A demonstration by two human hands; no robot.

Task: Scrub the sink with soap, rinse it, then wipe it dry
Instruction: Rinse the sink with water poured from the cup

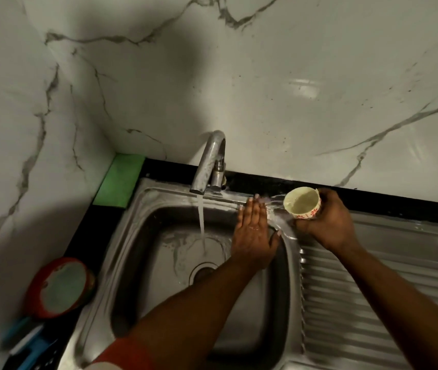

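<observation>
The steel sink [143,263] fills the lower middle, with water running from the tap [208,164] into the basin near the drain [203,272]. My left hand [254,233] lies flat with straight fingers on the sink's back right rim, wet. My right hand [330,222] grips a small cream cup [303,202] with a red pattern, tilted toward the left hand; water pours from it onto the rim.
A ribbed steel drainboard [386,289] lies to the right. A green cloth [120,180] sits at the back left corner. A red-rimmed soap tub [60,287] and blue items [28,345] stand on the dark counter at the left. Marble walls rise behind.
</observation>
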